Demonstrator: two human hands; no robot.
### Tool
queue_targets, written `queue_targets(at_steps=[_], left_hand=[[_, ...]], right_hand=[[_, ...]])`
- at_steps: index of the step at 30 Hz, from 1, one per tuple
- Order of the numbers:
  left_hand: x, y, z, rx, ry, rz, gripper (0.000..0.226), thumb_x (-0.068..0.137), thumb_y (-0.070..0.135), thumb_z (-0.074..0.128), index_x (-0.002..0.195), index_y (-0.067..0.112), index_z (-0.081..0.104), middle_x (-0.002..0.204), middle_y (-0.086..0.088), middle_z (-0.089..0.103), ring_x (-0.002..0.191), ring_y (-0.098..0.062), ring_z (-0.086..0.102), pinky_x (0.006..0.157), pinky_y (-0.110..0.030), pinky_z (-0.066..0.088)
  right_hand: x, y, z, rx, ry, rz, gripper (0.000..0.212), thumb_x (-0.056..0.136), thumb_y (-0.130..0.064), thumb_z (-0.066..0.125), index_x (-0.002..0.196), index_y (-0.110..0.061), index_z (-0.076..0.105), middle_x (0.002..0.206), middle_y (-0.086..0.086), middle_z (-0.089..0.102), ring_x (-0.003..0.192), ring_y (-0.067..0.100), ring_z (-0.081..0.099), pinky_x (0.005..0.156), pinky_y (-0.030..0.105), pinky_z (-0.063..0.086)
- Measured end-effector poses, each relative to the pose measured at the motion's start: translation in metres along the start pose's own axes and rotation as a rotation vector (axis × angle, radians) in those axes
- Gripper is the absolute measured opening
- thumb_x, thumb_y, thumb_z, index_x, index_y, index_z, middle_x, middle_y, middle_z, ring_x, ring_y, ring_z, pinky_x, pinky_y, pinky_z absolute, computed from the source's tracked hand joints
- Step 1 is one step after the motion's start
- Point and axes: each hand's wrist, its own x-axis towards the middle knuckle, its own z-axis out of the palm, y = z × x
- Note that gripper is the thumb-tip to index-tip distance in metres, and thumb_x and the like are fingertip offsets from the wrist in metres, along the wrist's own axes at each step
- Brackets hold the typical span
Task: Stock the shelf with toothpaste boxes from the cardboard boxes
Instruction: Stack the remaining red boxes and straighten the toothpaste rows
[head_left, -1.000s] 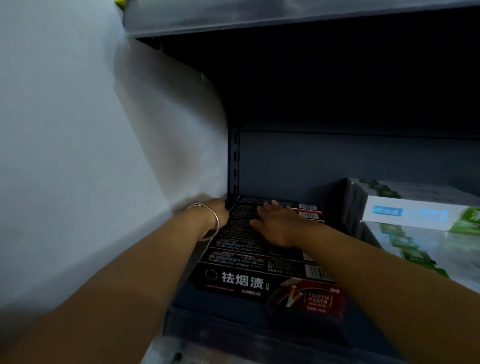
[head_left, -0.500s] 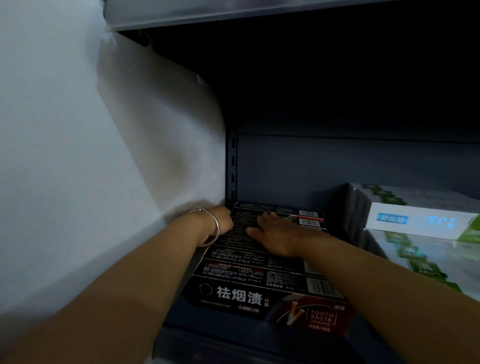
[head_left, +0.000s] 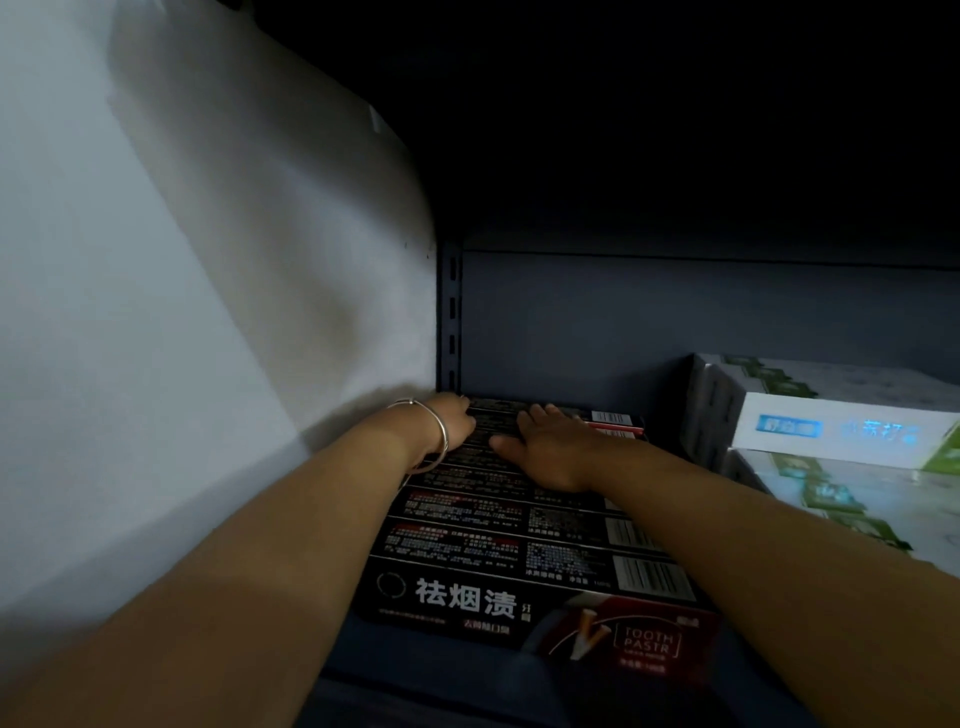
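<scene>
Several black toothpaste boxes (head_left: 519, 551) lie side by side in a row that runs from the shelf's front edge to its back, at the left end of the dark shelf (head_left: 415, 670). My right hand (head_left: 545, 452) lies flat, fingers straight, on top of the rearmost boxes. My left hand (head_left: 452, 421), with a silver bangle on the wrist, is at the left side of those same back boxes by the shelf's corner post; its fingers are hidden behind the wrist. The front box shows white Chinese lettering and a red end panel.
A white side panel (head_left: 208, 312) closes the shelf on the left. A slotted upright post (head_left: 451, 322) and a dark back wall (head_left: 597, 322) stand behind the boxes. White and green toothpaste boxes (head_left: 831, 441) are stacked to the right, with a gap between them and the black row.
The view has moved closer and lower into the shelf. Both hands stay on the rear black boxes, almost where they were.
</scene>
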Motion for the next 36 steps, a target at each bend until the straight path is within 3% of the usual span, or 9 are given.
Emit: queue_targets(at_steps=[9,18,21,24,27,30,33,36], left_hand=[[0.0,0.002,0.001,0.083,0.0,0.011,0.046,0.102,0.02,0.031,0.145,0.004,0.026,0.151,-0.014,0.028,0.138,-0.026,0.03,0.109,-0.026,0.024],[-0.029,0.036,-0.002,0.034,0.113,0.049,0.042,0.101,0.015,0.031,0.142,0.003,0.034,0.149,-0.016,0.033,0.136,-0.026,0.034,0.106,-0.023,0.028],[-0.051,0.059,0.0,0.011,0.128,0.105,0.04,0.1,0.013,0.034,0.139,0.004,0.041,0.146,-0.015,0.038,0.134,-0.027,0.037,0.105,-0.024,0.029],[-0.076,0.084,0.007,-0.037,0.146,0.149,0.036,0.099,0.012,0.038,0.132,0.006,0.051,0.14,-0.013,0.046,0.128,-0.027,0.044,0.103,-0.025,0.033],[-0.106,0.108,0.014,-0.122,0.188,0.177,0.033,0.096,0.014,0.047,0.127,0.01,0.056,0.135,-0.01,0.053,0.123,-0.025,0.05,0.101,-0.025,0.037],[-0.141,0.128,0.024,-0.182,0.235,0.226,0.031,0.091,0.014,0.056,0.121,0.011,0.06,0.127,-0.009,0.059,0.115,-0.023,0.055,0.092,-0.02,0.039],[-0.18,0.147,0.036,-0.193,0.253,0.274,0.033,0.088,0.012,0.06,0.12,0.009,0.059,0.126,-0.011,0.056,0.113,-0.023,0.056,0.092,-0.021,0.039],[-0.223,0.165,0.053,-0.197,0.282,0.292,0.035,0.086,0.011,0.061,0.121,0.008,0.056,0.126,-0.013,0.051,0.113,-0.025,0.054,0.097,-0.025,0.04]], right_hand=[[-0.005,-0.002,0.001,0.031,0.025,0.001,0.073,0.097,-0.056,0.014,0.151,-0.009,0.001,0.159,0.01,-0.004,0.147,0.024,-0.006,0.12,0.04,-0.002],[-0.051,0.008,-0.008,0.035,0.081,-0.042,0.07,0.099,-0.053,0.018,0.151,-0.007,0.007,0.159,0.01,0.004,0.147,0.023,0.0,0.12,0.04,0.004],[-0.081,0.021,-0.012,0.013,0.094,-0.035,0.067,0.099,-0.052,0.021,0.15,-0.009,0.013,0.158,0.01,0.011,0.146,0.024,0.008,0.119,0.039,0.009],[-0.117,0.033,-0.017,0.006,0.131,-0.049,0.057,0.099,-0.048,0.025,0.144,-0.013,0.031,0.151,0.01,0.031,0.138,0.026,0.03,0.113,0.037,0.02],[-0.157,0.044,-0.017,0.005,0.125,-0.068,0.05,0.1,-0.043,0.029,0.142,-0.017,0.037,0.148,0.009,0.036,0.134,0.027,0.036,0.112,0.039,0.027],[-0.201,0.054,-0.012,-0.016,0.152,-0.051,0.047,0.098,-0.042,0.037,0.132,-0.012,0.048,0.136,0.012,0.049,0.122,0.029,0.047,0.102,0.036,0.04],[-0.246,0.065,-0.004,-0.055,0.224,-0.06,0.041,0.095,-0.038,0.045,0.12,-0.006,0.054,0.124,0.015,0.055,0.115,0.031,0.05,0.095,0.036,0.044],[-0.293,0.078,0.007,-0.081,0.316,-0.085,0.04,0.093,-0.032,0.05,0.123,-0.005,0.053,0.124,0.015,0.056,0.117,0.032,0.049,0.096,0.039,0.044]])
